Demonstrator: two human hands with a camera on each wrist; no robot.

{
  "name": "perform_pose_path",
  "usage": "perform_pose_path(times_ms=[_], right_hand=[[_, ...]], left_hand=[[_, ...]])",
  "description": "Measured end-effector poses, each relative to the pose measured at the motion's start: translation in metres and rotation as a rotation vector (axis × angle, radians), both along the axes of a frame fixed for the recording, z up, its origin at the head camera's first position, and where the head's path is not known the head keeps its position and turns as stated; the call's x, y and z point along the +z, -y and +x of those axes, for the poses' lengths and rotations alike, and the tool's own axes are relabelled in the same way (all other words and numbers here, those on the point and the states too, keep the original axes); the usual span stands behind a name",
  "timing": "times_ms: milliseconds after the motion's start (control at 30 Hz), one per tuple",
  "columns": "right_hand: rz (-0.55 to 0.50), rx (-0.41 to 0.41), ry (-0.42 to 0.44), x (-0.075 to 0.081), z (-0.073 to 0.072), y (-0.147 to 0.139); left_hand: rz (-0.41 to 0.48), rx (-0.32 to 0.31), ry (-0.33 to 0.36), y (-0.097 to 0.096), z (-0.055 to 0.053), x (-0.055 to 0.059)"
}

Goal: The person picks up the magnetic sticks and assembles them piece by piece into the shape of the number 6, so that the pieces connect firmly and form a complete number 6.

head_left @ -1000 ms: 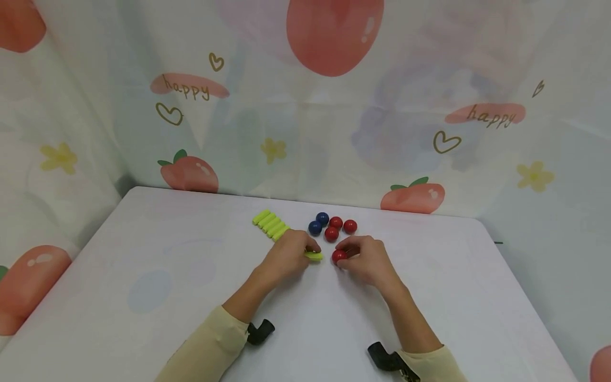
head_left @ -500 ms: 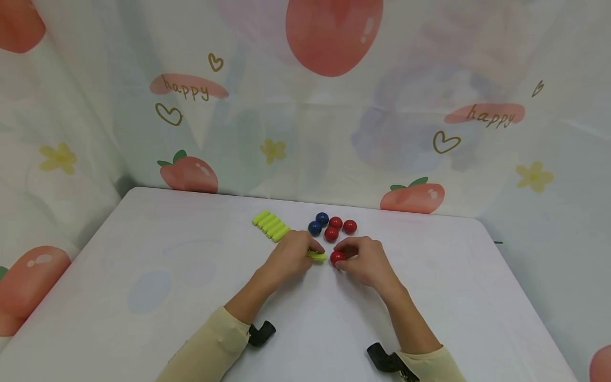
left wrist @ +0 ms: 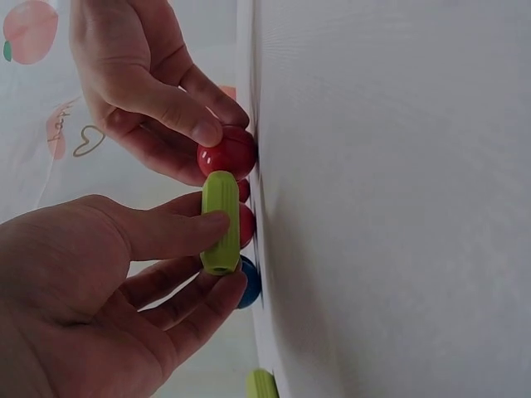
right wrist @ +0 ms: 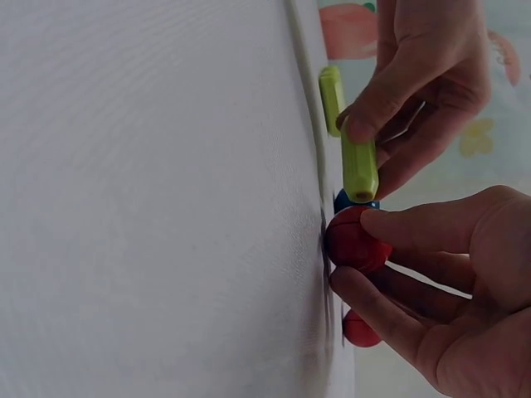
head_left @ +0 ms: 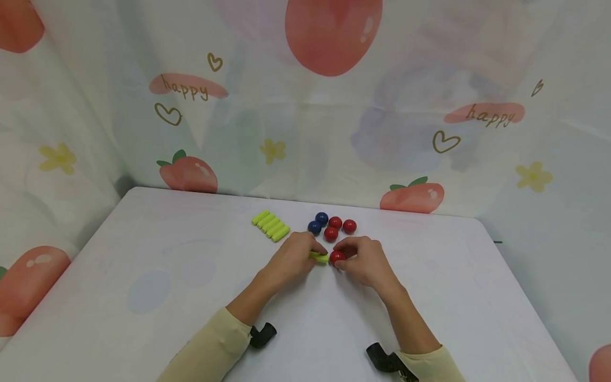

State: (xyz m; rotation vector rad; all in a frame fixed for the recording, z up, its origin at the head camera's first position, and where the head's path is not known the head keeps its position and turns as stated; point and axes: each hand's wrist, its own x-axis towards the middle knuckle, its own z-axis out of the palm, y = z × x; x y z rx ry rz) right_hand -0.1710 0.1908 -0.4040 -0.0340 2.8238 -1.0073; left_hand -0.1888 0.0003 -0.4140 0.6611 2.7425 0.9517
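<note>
My left hand (head_left: 292,255) pinches a lime-green ribbed rod (left wrist: 221,222) between thumb and fingers; a small hole shows in its end. Facing it, my right hand (head_left: 365,260) holds a red ball (right wrist: 357,240) by thumb and fingertips, low at the table. The rod's end points at the ball and sits very close to it; whether they touch I cannot tell. Just behind the hands lie two blue balls (head_left: 314,227) and several more red balls (head_left: 331,234). Left of these, several green rods (head_left: 271,226) lie side by side in a slanting row.
The white table (head_left: 191,297) ends at a rounded back edge behind the balls. A printed fabric backdrop (head_left: 305,143) hangs behind it and along the sides. A black wrist-worn piece (head_left: 263,335) sticks out at the left cuff, another black piece (head_left: 382,358) at the right.
My left hand has moved slightly right with the green rod, closing the gap to the red ball. The right hand has shifted a touch left with the ball. The other pieces stay put.
</note>
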Motion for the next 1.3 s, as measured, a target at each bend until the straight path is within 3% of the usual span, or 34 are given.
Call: perform_pose_path(times_ms=[833,1300], right_hand=[[-0.003,0.007,-0.019,-0.0016,0.0006,0.0017],[-0.009,0.001,-0.019,-0.0039,0.0006,0.0010]], left_hand=[[0.006,-0.008,-0.050,0.0014,-0.0015,-0.0021],[-0.015,0.016,-0.026,0.0059,-0.0023,-0.0028]])
